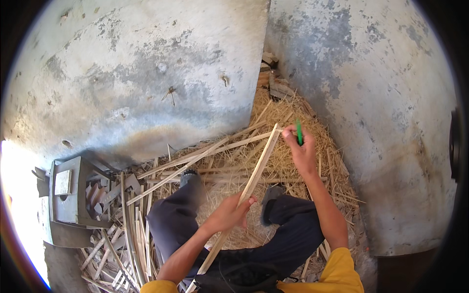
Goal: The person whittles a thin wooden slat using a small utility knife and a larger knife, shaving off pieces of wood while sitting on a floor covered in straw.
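Observation:
My left hand point(231, 212) is closed around a long pale wooden strip point(260, 168), gripping it below its middle. The strip slants from my lap up to the right, over the floor between my legs. My right hand point(303, 151) is raised at the strip's upper end, its fingertips touching or very close to that end. In its closed fingers is a slim green tool point(299, 132), pointing upward; its kind is too blurred to tell. A small pale bit shows between the fingertips and the strip, too small to name.
Wood shavings point(298, 115) and loose strips point(215, 151) cover the floor around my feet. More strips point(139, 239) lie at the left beside a grey wooden box point(73, 195) holding scraps. Worn plaster walls point(146, 73) stand ahead and at the right point(381, 122).

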`<state>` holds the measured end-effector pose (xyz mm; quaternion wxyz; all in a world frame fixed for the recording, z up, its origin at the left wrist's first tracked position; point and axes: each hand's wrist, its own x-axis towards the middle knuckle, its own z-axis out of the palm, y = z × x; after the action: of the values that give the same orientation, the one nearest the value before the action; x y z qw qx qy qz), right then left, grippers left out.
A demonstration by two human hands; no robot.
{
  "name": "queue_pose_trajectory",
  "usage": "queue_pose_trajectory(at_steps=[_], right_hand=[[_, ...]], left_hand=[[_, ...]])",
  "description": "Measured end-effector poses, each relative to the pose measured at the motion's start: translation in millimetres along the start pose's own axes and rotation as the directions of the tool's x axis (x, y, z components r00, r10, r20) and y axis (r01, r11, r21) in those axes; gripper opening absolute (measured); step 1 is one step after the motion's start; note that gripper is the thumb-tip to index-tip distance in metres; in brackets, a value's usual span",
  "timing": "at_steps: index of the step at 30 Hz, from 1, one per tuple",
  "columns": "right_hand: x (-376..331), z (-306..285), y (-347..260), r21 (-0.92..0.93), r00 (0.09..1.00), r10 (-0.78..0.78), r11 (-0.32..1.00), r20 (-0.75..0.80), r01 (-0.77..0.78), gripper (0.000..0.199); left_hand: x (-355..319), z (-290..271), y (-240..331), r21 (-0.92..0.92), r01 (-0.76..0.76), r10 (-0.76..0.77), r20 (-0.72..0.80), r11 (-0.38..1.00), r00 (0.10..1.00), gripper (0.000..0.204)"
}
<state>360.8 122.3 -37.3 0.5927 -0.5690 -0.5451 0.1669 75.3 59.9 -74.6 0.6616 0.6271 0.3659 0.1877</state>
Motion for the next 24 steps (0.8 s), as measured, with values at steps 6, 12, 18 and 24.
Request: queue_pose_trajectory(at_steps=[6, 12, 18, 24], right_hand=[[18.0, -44.8, 5.3, -0.028, 0.968, 0.156, 0.986, -0.195, -0.165, 0.032], [4.3, -21.3, 10.1, -0.311, 0.999, -0.010, 0.950, 0.037, 0.021, 0.031], [-32.5, 16.5, -26.7, -0.111, 0.933, -0.100, 0.983, 0.345, 0.146, 0.029], [-58.2, 44.6, -46.0, 0.004, 0.794, -0.096, 0.993, 0.601, 0.117, 0.030]], left_hand=[[7.9, -23.3, -32.8, 0.013, 0.051, -0.049, -0.145, 0.999, 0.988, 0.035], [3.0, -17.7, -5.1, -0.043, -0.021, 0.014, -0.157, 0.999, 0.987, 0.054], [0.8, -20.0, -0.9, -0.102, -0.058, 0.038, -0.186, 0.993, 0.982, 0.061], [1.8, -16.6, -2.8, -0.043, -0.122, 0.111, -0.192, 0.992, 0.975, 0.059]])
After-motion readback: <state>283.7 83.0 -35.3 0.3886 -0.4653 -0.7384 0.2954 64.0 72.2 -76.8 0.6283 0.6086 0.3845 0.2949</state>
